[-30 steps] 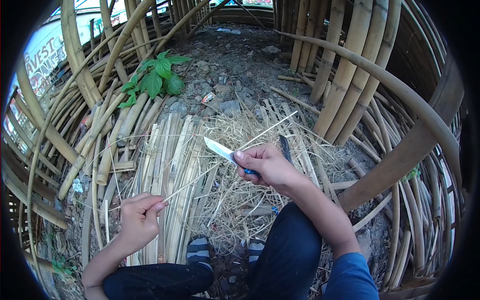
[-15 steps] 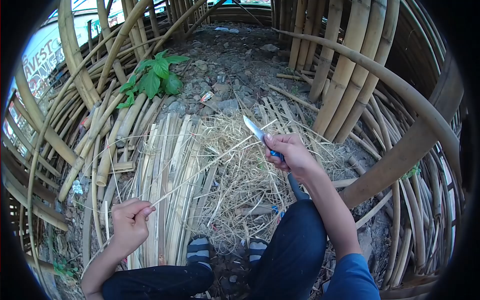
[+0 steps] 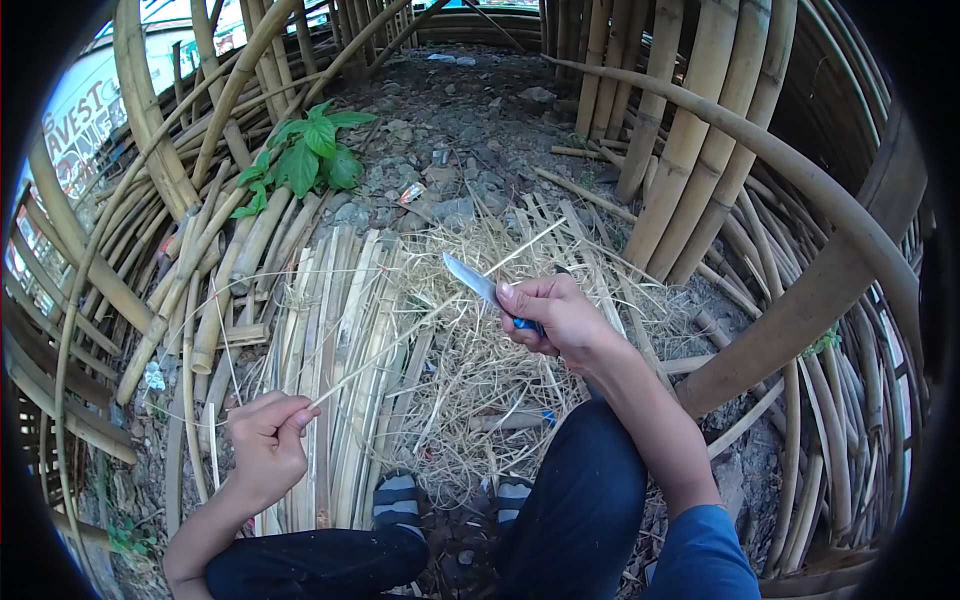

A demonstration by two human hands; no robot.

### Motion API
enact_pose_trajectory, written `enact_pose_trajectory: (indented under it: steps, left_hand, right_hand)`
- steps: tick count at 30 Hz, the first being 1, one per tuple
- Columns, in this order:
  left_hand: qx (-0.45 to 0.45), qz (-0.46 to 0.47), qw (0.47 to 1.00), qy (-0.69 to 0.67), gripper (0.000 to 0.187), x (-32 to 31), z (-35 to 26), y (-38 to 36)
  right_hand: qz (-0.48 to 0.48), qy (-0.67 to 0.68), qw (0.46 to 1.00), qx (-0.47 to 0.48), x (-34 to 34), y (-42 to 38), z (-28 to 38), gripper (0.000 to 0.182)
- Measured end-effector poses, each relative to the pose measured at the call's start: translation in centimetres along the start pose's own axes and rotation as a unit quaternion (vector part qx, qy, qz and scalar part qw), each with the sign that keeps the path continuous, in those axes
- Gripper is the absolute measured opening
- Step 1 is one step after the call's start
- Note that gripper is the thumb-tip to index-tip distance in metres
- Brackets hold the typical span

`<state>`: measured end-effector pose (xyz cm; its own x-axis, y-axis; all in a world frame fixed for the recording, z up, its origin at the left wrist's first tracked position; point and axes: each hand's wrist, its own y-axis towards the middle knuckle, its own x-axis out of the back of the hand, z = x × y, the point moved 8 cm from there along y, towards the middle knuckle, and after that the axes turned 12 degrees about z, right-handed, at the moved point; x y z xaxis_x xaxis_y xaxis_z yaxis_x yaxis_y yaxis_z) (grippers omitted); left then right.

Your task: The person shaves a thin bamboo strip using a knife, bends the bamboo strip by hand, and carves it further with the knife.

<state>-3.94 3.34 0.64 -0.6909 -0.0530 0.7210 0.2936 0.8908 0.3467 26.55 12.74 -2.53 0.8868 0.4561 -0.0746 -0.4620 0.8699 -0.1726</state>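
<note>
My left hand (image 3: 266, 447) is closed on one end of a thin bamboo strip (image 3: 388, 347), thumb pressed over the fingers. From there the strip slants up and right across the shavings, passing by the knife, its far end beyond the blade. In my right hand (image 3: 556, 318) is a knife (image 3: 468, 276) with a bright blade and a blue handle, fingers wrapped round the handle and thumb near the blade's base. The blade points up and left and crosses the strip in this view. Below both lies a heap of pale bamboo shavings (image 3: 480, 370).
Split bamboo slats (image 3: 345, 300) lie left of the shavings. Bamboo poles (image 3: 215, 300) are piled along the left, and upright poles (image 3: 690, 150) stand at the right. A thick slanting pole (image 3: 790, 310) is close to my right arm. A leafy plant (image 3: 315, 150) grows behind the slats.
My right hand and the knife have moved left and slightly down along the strip, toward my left hand. More of the strip's far end shows past the blade. My left hand has barely shifted.
</note>
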Motion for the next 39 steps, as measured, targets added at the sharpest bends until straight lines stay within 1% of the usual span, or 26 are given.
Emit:
enact_pose_trajectory:
  steps: [1,4,5,6,8,9,10,12,15,16,18,20,22,24,26,28,30,32,34,36,38,39]
  left_hand:
    - [0.0,0.0,1.0,0.0,0.012,0.2,0.1,-0.1]
    - [0.008,-0.008,1.0,0.001,0.011,0.9,1.0,-0.3]
    - [0.006,0.0,1.0,0.018,0.01,0.8,1.2,-0.4]
    - [0.006,0.011,0.999,0.033,0.01,0.6,1.3,-0.5]
    - [0.007,0.006,1.0,0.024,0.01,0.3,0.8,-0.2]
    - [0.004,-0.002,1.0,0.019,0.01,0.2,0.4,0.1]
    - [0.003,-0.001,1.0,0.02,0.01,0.0,0.2,0.2]
    - [0.002,0.002,1.0,0.019,0.01,-0.4,-0.2,0.6]
    - [-0.015,-0.002,1.0,-0.007,0.01,-0.7,-0.5,0.6]
    - [-0.015,-0.002,1.0,-0.006,0.01,-0.6,-0.4,0.5]
    - [-0.004,-0.012,1.0,0.001,0.009,0.0,0.0,0.2]
    - [-0.006,-0.013,1.0,0.012,0.009,0.0,0.3,0.1]
    - [-0.008,-0.009,1.0,0.028,0.009,0.0,0.2,0.2]
    - [-0.014,-0.011,1.0,0.002,0.009,-0.1,-0.3,0.4]
    - [-0.006,-0.01,1.0,-0.003,0.009,-0.1,0.0,0.2]
    - [0.002,-0.016,1.0,-0.009,0.009,-0.1,0.1,0.3]
    - [0.006,0.013,1.0,-0.011,0.009,-0.6,0.0,0.4]
    - [0.001,0.006,1.0,-0.005,0.009,-0.3,-0.2,0.5]
    - [-0.006,-0.009,1.0,0.0,0.008,0.0,-0.2,0.4]
    - [-0.002,-0.002,1.0,0.003,0.008,-0.3,0.2,0.3]
    - [0.001,-0.001,1.0,0.0,0.008,-0.3,0.0,0.5]
    - [0.007,-0.001,1.0,-0.001,0.008,-0.2,0.0,0.4]
  right_hand:
    - [-0.013,0.035,0.999,0.006,0.7,0.0,0.0,0.039]
    - [-0.038,0.041,0.998,0.009,3.8,0.0,-0.5,0.039]
    - [-0.04,0.042,0.998,0.006,3.9,0.0,-1.0,0.039]
    - [-0.04,0.044,0.998,0.004,3.4,0.2,-1.1,0.039]
    - [-0.025,-0.013,1.0,0.01,1.9,0.3,-0.3,0.04]
    - [-0.001,-0.016,1.0,0.01,0.7,0.4,-0.2,0.041]
    - [-0.001,-0.015,1.0,0.011,-0.3,0.4,0.0,0.041]
    - [0.052,-0.025,0.998,-0.004,-2.9,0.7,0.1,0.041]
    - [0.07,-0.05,0.996,-0.015,-4.2,0.7,0.0,0.041]
    - [0.071,-0.049,0.996,-0.014,-3.5,0.7,0.2,0.041]
    - [-0.008,0.019,0.999,0.026,0.3,0.7,0.7,0.039]
    - [-0.005,-0.001,0.999,0.037,0.7,0.9,0.1,0.042]
    - [0.053,-0.013,0.998,0.015,-2.0,0.5,0.3,0.041]
    - [0.056,-0.009,0.998,-0.004,-2.3,0.5,0.2,0.041]
    - [0.02,0.04,0.999,0.027,0.0,0.9,0.4,0.041]
    - [0.023,0.009,0.999,0.034,-0.1,0.9,0.6,0.041]
    - [0.076,0.001,0.997,-0.013,-2.3,0.5,0.0,0.04]
    - [0.07,0.022,0.997,-0.026,-1.8,0.6,-0.2,0.04]
    - [0.036,0.053,0.998,-0.002,0.1,1.0,0.0,0.04]
    - [0.039,0.064,0.997,0.005,-0.6,1.0,-0.1,0.04]
    - [0.074,0.039,0.996,-0.03,-2.3,0.6,0.1,0.039]
    - [0.076,0.037,0.996,-0.017,-2.0,0.9,-0.1,0.04]
